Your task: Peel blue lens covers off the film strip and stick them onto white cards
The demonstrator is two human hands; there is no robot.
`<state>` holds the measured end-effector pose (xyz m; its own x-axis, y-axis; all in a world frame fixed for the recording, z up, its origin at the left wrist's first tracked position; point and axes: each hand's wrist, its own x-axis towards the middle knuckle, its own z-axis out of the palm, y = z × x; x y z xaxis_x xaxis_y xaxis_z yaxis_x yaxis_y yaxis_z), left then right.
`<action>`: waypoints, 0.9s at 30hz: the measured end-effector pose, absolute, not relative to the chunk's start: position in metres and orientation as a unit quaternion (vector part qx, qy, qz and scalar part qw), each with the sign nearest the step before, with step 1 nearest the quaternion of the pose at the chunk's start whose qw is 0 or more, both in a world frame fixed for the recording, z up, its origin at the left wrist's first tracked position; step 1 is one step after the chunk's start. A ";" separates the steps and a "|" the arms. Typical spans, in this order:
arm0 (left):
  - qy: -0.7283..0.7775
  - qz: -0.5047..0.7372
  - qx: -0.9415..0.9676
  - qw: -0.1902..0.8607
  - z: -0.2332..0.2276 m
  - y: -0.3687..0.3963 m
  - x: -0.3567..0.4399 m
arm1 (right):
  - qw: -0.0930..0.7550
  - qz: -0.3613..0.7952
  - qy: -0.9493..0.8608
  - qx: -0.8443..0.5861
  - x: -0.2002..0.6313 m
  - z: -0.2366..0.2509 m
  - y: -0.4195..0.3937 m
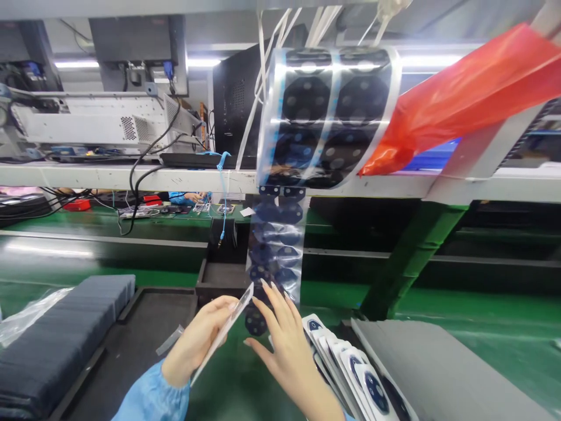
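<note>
Just ahead of both hands, a clear film strip point(280, 245) carrying paired dark round stickers is hanging straight down from a roll point(326, 111) mounted high on the frame, so its long axis is running vertically, from far and high to near and low. The strip's lower end is dangling between the two hands, slightly nearer the right one. The right hand point(284, 345) is reaching up with fingers spread and extended, its fingertips point(274, 292) touching or all but touching the bottom pair of stickers; it is gripping nothing that can be seen. The left hand point(199, 342), in a blue sleeve point(146, 397), is closing around a thin white flat piece point(228, 330), holding it tilted edge-on so its far tip is pointing up toward the strip's end. One dark round sticker point(255, 321) is sitting just below that tip, between the hands; whether it is still on the film cannot be told. To the near right, a fanned row of white pieces with dark rings point(350, 368) is lying beside a grey tray point(438, 374). On the near left, a stack of dark flat parts point(61, 339) is resting in a black tray point(144, 333) on the green bench point(482, 327).
</note>
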<state>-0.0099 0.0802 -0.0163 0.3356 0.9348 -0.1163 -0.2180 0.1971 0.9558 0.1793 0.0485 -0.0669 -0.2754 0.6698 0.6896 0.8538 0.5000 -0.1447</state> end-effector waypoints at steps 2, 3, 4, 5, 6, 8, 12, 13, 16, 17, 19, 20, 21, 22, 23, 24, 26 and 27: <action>0.387 0.453 0.453 0.663 -0.021 0.083 -0.010 | 0.354 -0.130 -0.791 -0.482 0.178 -0.067 0.055; 0.384 0.449 0.453 0.668 -0.023 0.084 -0.010 | 0.352 -0.129 -0.792 -0.483 0.178 -0.067 0.058; 0.380 0.435 0.456 0.677 -0.025 0.086 -0.011 | 0.351 -0.127 -0.793 -0.482 0.178 -0.066 0.060; 0.375 0.414 0.462 0.689 -0.026 0.087 -0.012 | 0.349 -0.124 -0.795 -0.480 0.179 -0.066 0.062; 0.370 0.391 0.469 0.700 -0.026 0.087 -0.013 | 0.347 -0.120 -0.799 -0.477 0.179 -0.066 0.064; 0.365 0.362 0.476 0.714 -0.024 0.086 -0.014 | 0.347 -0.106 -0.807 -0.466 0.180 -0.066 0.066; 0.362 0.356 0.480 0.715 -0.011 0.077 -0.015 | 0.384 -0.081 -0.813 -0.430 0.186 -0.064 0.066; 0.359 0.353 0.482 0.717 -0.009 0.075 -0.015 | 0.399 -0.083 -0.813 -0.416 0.187 -0.063 0.065; 0.346 0.350 0.482 0.725 -0.005 0.068 -0.016 | 0.455 -0.110 -0.802 -0.371 0.190 -0.059 0.062; 0.342 0.353 0.480 0.726 -0.005 0.066 -0.017 | 0.472 -0.122 -0.795 -0.361 0.190 -0.057 0.061; 0.336 0.361 0.480 0.726 -0.006 0.064 -0.018 | 0.495 -0.143 -0.784 -0.347 0.188 -0.056 0.057; 0.337 0.365 0.480 0.723 -0.005 0.063 -0.019 | 0.502 -0.153 -0.779 -0.343 0.188 -0.056 0.056; 0.339 0.365 0.483 0.720 -0.005 0.062 -0.020 | 0.509 -0.165 -0.774 -0.338 0.187 -0.056 0.054; 0.341 0.366 0.486 0.717 -0.004 0.062 -0.020 | 0.514 -0.176 -0.770 -0.334 0.187 -0.057 0.052; 0.341 0.367 0.487 0.715 -0.002 0.061 -0.021 | 0.517 -0.188 -0.768 -0.327 0.186 -0.057 0.050; 0.341 0.368 0.485 0.716 -0.001 0.061 -0.021 | 0.517 -0.201 -0.768 -0.321 0.186 -0.058 0.049; 0.343 0.373 0.475 0.719 0.002 0.060 -0.020 | 0.502 -0.220 -0.778 -0.307 0.186 -0.057 0.045; 0.348 0.378 0.470 0.718 0.002 0.060 -0.020 | 0.493 -0.225 -0.785 -0.299 0.185 -0.055 0.042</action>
<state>-0.0199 0.0604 0.0023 0.4729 0.8691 -0.1449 -0.2160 0.2737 0.9372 0.1850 0.0423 -0.0547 -0.3343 0.2476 0.9094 0.6912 0.7203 0.0580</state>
